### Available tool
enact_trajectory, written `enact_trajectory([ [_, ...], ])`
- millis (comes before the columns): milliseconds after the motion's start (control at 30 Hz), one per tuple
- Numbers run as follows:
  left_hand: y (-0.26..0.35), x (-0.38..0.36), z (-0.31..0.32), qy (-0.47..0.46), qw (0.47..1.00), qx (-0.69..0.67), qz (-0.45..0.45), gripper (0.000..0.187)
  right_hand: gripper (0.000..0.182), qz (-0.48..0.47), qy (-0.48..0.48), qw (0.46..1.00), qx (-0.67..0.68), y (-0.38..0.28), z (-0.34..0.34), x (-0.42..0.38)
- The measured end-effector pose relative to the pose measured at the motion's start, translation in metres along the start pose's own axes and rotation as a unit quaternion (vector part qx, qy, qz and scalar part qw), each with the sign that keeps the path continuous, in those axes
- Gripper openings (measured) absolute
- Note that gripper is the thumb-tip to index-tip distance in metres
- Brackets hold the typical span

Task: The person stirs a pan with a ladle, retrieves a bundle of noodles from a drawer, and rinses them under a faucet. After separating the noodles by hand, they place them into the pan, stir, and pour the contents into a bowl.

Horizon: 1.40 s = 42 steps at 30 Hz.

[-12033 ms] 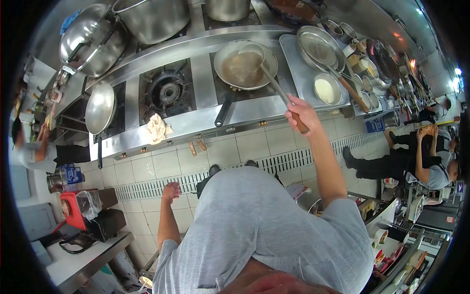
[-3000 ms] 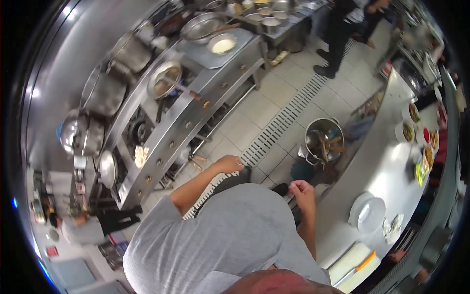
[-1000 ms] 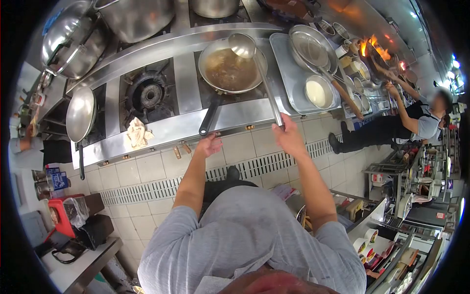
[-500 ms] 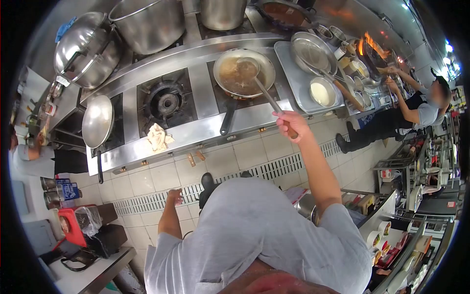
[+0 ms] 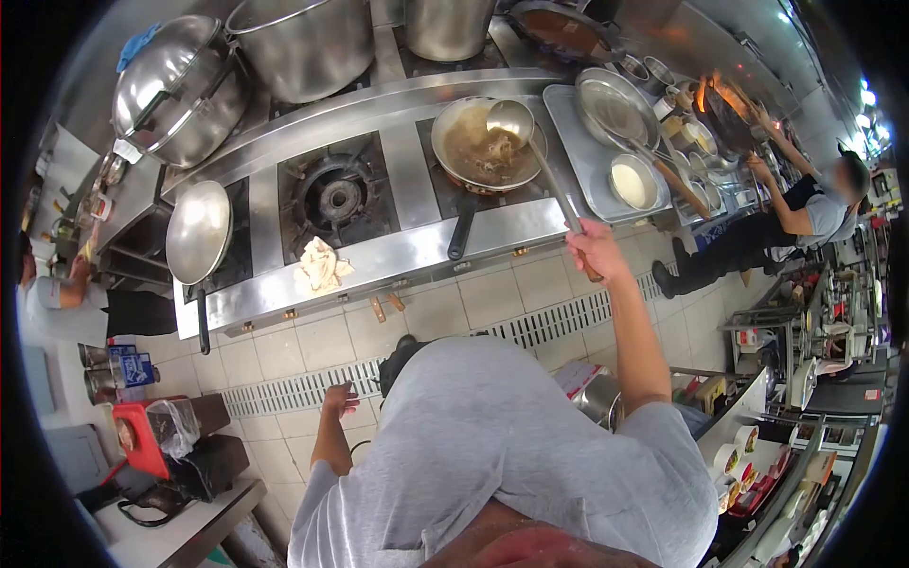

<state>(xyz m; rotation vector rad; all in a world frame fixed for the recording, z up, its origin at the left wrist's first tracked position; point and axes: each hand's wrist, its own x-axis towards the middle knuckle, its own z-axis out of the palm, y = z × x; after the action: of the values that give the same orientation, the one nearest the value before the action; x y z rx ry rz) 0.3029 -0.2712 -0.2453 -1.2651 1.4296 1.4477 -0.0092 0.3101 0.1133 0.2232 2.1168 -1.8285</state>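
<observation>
My right hand (image 5: 595, 250) is wrapped round the handle of a long ladle (image 5: 554, 180). The ladle's bowl is over the far right part of a frying pan (image 5: 442, 156) on a burner. Brown liquid with pale pieces (image 5: 497, 150) fills that pan, and its black handle (image 5: 461, 227) points toward me, untouched. Down at my side hangs my left hand (image 5: 338, 399), holding nothing, its fingers loosely apart above the floor.
A bare burner (image 5: 338, 197), a crumpled cloth (image 5: 322, 265) and another pan (image 5: 199, 232) are to the left. Large pots (image 5: 303, 52) stand behind. Rightward sits a tray (image 5: 587, 185) with a strainer (image 5: 615, 109) and a pale-filled bowl (image 5: 632, 182). A co-worker (image 5: 805, 218) stands near flames.
My right hand has lifted the ladle's bowl out of the brown liquid and shifted it right. The pale pieces now show in the pan. The whole view has shifted slightly.
</observation>
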Motion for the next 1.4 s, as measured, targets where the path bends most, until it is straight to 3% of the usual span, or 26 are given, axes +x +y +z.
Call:
enact_trajectory([
  [167, 0.03, -0.008, 0.004, 0.004, 0.999, 0.001, 0.042, 0.043, 0.023, -0.046, 0.07, 0.967, -0.241, -0.021, 0.009, 0.001],
  [267, 0.041, -0.021, 0.003, 0.006, 0.999, 0.012, 0.04, 0.04, 0.026, -0.273, 0.15, 0.819, -0.481, 0.024, -0.007, 0.038],
  [367, 0.043, -0.033, 0.0, 0.025, 0.998, 0.04, 0.03, 0.042, 0.026, -0.104, 0.096, 0.908, -0.393, 0.024, 0.004, 0.048],
  [433, 0.028, -0.014, -0.008, 0.019, 0.999, 0.029, 0.024, 0.045, 0.026, 0.0, -0.01, 0.995, -0.1, 0.014, 0.006, 0.048],
  [500, 0.016, -0.01, -0.012, 0.019, 0.999, 0.03, 0.008, 0.05, 0.025, 0.084, -0.085, 0.983, 0.143, 0.011, 0.004, 0.045],
  [567, 0.007, -0.013, -0.012, 0.019, 0.999, 0.026, 0.0, 0.05, 0.025, 0.141, -0.124, 0.93, 0.315, 0.011, -0.003, 0.042],
  [767, -0.012, -0.021, -0.003, 0.008, 0.999, 0.03, -0.016, 0.05, 0.027, 0.091, -0.139, 0.93, 0.327, 0.002, -0.01, 0.021],
  [1067, -0.009, -0.021, -0.001, 0.003, 1.0, 0.006, 0.005, 0.044, 0.025, 0.037, -0.052, 0.988, 0.141, -0.019, -0.015, 0.007],
  [1200, -0.001, -0.025, -0.003, 0.011, 1.0, 0.014, 0.014, 0.045, 0.026, -0.026, -0.014, 0.996, -0.083, -0.015, -0.017, 0.008],
  [1267, 0.004, -0.025, -0.004, 0.015, 1.0, 0.021, 0.016, 0.046, 0.026, -0.045, 0.054, 0.967, -0.246, -0.035, -0.001, -0.007],
  [1367, 0.006, -0.025, -0.004, 0.007, 1.0, 0.024, 0.009, 0.045, 0.026, -0.256, 0.174, 0.803, -0.509, 0.013, -0.013, 0.018],
  [1400, 0.005, -0.023, -0.005, 0.004, 1.0, 0.024, 0.008, 0.045, 0.026, -0.241, 0.155, 0.819, -0.496, 0.018, -0.011, 0.021],
])
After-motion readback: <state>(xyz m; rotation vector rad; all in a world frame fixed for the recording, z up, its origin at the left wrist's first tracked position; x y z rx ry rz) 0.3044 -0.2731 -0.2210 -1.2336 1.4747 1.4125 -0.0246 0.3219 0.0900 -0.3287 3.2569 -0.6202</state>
